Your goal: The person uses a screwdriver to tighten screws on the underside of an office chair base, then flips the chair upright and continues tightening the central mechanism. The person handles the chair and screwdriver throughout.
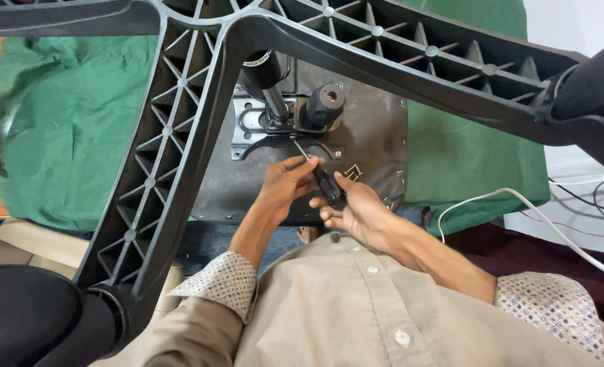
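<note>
An office chair lies upside down, its black seat underside (370, 146) facing me. A metal mounting plate (251, 126) with the gas cylinder (268, 85) sits at its centre. My right hand (356, 211) grips the black handle of a screwdriver (322, 178), whose shaft points up-left toward the plate. My left hand (285, 183) pinches the shaft near the tip. The ribbed black star base (173, 143) spreads close in front of the camera, with a caster (23, 316) at lower left.
A green cloth (71, 122) lies under the chair. White cables (519, 200) run across the dark red surface at right. Another caster (597, 81) sits at the upper right. My beige shirt (336, 312) fills the bottom.
</note>
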